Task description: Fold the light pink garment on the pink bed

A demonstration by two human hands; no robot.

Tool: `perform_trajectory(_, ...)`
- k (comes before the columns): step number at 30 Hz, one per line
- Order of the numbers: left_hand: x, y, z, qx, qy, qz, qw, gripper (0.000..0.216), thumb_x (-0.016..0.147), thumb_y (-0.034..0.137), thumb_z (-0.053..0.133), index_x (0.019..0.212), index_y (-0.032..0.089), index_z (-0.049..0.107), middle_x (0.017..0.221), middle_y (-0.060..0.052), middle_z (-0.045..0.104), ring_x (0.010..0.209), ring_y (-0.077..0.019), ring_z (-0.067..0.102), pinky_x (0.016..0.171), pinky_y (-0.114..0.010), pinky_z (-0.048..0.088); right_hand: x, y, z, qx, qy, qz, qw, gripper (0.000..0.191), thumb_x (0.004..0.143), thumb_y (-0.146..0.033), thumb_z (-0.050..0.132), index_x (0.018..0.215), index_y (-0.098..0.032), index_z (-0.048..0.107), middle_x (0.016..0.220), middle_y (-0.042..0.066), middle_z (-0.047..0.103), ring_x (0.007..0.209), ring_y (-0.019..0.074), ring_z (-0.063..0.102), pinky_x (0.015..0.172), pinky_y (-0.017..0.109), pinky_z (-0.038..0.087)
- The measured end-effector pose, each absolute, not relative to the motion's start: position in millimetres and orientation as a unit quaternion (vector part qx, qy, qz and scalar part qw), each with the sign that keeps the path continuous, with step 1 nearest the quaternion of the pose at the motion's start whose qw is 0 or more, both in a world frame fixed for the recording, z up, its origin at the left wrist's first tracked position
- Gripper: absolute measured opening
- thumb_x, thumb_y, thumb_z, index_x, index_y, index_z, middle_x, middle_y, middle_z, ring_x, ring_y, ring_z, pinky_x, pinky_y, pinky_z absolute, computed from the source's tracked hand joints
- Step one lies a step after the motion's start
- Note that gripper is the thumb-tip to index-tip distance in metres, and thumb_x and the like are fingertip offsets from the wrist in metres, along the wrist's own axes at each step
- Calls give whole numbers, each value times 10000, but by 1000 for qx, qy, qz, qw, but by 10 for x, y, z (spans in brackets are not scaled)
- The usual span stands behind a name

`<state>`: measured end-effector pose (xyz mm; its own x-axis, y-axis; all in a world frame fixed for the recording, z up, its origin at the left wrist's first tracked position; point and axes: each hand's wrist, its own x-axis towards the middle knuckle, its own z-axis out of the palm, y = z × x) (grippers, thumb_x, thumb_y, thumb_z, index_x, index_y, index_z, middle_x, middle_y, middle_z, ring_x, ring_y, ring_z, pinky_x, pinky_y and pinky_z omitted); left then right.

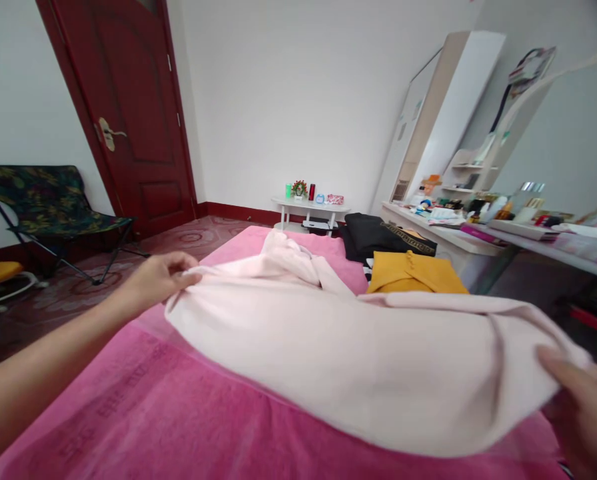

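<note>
A pale pink garment (338, 353) is stretched sideways in front of me, above a bright pink bedspread (188, 413). At its left end my left hand (166, 277) pinches the cloth between thumb and fingers. My right hand (578, 387), slightly blurred, grips the opposite end near the right edge of the view. Part of the garment bunches up and rests on the bed farther back. What kind of garment it is cannot be made out.
Behind the garment lie a folded mustard-yellow garment (416, 272) and dark folded clothes (368, 237). A cluttered dressing table (443, 233) stands at right. A small white table (303, 205) is by the wall, a camping chair (53, 200) at left near the red door (133, 120).
</note>
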<state>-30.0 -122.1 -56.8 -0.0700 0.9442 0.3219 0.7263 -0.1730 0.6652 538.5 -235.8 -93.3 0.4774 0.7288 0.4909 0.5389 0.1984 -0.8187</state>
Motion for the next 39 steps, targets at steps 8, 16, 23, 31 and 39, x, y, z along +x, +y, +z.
perform_trajectory(8,-141,-1187,-854,787,590,172,60,721,736,613,547,1327,208,469,1368,-93,489,1245,-285,454,1035,-380,350,4787,-2314,-933,-557,-760,-101,318,799,712,-519,632,1417,-295,331,1449,99,377,1304,355,377,1048,555,367)
perform_trajectory(16,172,-869,-1038,740,665,65,77,1134,549,648,657,1472,176,197,1354,-168,489,1201,-338,497,964,-387,406,4587,-2053,-1183,-570,-819,16,68,1029,479,-416,796,1411,-248,392,1490,127,298,1341,383,299,1088,529,262)
perform_trajectory(23,511,-663,-820,747,664,-1,27,398,648,451,623,976,231,677,999,-84,695,912,-269,650,724,-293,486,4445,-1766,-1019,-596,-802,-21,36,305,833,-355,534,1072,-205,649,997,119,687,958,300,624,814,409,445)
perform_trajectory(31,1482,-228,729,792,512,259,-210,344,755,158,467,1049,188,641,1126,-108,591,1085,-284,547,883,-375,425,2732,-2149,-299,-401,-874,167,216,271,870,-325,505,1092,-191,582,1034,57,677,928,185,619,779,267,464)
perform_trajectory(39,1542,-679,104,931,242,247,-119,773,721,438,670,1397,237,353,1452,-129,337,1327,-312,295,1079,-462,245,3018,-2177,-462,-313,-805,196,464,170,897,-272,479,928,-238,643,891,-13,693,815,141,639,752,261,504)
